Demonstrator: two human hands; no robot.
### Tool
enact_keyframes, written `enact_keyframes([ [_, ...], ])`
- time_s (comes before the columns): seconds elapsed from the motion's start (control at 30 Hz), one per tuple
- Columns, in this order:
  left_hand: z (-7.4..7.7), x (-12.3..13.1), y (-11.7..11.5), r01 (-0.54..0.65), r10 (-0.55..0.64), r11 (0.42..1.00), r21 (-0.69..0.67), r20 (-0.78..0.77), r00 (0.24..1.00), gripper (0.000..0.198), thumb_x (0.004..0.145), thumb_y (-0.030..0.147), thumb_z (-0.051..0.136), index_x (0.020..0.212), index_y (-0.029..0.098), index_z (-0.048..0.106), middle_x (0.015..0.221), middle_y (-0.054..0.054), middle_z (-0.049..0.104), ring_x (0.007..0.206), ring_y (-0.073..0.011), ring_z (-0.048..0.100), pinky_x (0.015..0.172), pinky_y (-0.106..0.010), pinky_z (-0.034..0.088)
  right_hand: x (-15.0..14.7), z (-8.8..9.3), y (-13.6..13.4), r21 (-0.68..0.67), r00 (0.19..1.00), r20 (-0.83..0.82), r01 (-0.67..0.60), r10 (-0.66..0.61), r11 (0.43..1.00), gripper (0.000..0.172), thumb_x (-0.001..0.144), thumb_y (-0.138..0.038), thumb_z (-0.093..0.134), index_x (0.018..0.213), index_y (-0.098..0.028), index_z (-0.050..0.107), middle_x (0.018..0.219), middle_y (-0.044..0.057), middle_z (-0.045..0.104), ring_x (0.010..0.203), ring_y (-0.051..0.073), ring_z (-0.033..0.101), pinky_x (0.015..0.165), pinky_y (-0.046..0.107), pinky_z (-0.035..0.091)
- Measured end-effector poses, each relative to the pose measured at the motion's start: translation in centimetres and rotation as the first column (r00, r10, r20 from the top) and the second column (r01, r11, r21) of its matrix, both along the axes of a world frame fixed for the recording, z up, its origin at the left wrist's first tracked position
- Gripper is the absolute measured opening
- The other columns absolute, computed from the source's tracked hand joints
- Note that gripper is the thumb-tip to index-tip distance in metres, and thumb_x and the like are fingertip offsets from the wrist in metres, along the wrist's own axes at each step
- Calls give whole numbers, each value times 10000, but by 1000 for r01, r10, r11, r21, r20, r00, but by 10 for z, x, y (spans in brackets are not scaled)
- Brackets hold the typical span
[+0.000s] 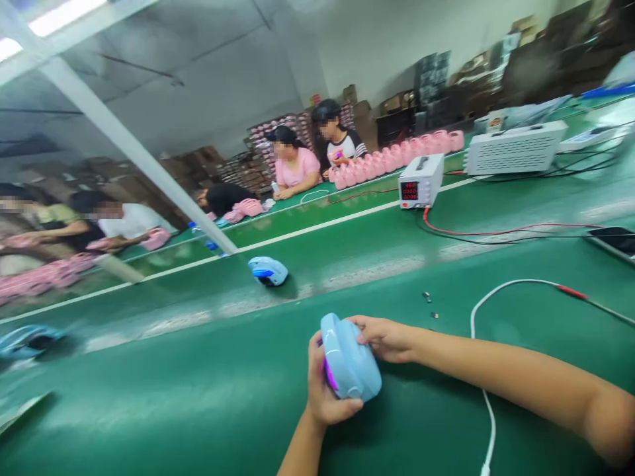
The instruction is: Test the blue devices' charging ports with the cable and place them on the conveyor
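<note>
I hold a light blue rounded plastic device (350,360) over the green bench, low in the middle of the view. My left hand (325,390) wraps round its near side from below, where a pink-purple light glows. My right hand (384,338) grips its far upper edge, fingers curled on it. Another blue device of the same kind (268,271) lies on the green conveyor belt (347,254) beyond my hands.
A white cable (489,410) runs under my right forearm, ending in a red lead (570,291). A power supply with red digits (421,182) and a white box (516,149) stand behind. Across the belt, several people sit with pink devices (391,158). Two small parts (429,304) lie nearby.
</note>
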State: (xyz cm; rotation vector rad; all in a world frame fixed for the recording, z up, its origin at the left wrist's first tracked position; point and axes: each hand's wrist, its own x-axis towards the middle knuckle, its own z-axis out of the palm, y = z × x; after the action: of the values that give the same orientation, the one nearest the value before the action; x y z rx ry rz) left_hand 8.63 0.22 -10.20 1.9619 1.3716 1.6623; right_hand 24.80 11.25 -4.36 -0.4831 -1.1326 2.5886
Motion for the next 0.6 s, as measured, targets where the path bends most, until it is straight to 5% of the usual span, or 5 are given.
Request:
enact_keyframes([
  [0.37, 0, -5, 4, 56, -49, 998, 21, -228, 972, 961, 546, 679, 667, 1343, 272, 318, 1346, -175, 255, 1258, -410, 336, 959, -617, 369, 7, 4, 2, 109, 999, 47, 5, -10, 994, 636, 503, -162, 725, 1112, -167, 540, 1038, 37, 562, 932, 168, 518, 810, 283, 377],
  [0.6, 2, -15, 4, -13, 12, 1000, 2, -402, 915, 960, 510, 633, 729, 1327, 297, 353, 1332, -171, 365, 1184, -413, 454, 891, -606, 457, 9, 5, 7, 262, 990, 124, 31, -65, 965, 681, 533, -156, 698, 1180, -180, 489, 1105, 51, 532, 981, 183, 505, 845, 307, 387],
])
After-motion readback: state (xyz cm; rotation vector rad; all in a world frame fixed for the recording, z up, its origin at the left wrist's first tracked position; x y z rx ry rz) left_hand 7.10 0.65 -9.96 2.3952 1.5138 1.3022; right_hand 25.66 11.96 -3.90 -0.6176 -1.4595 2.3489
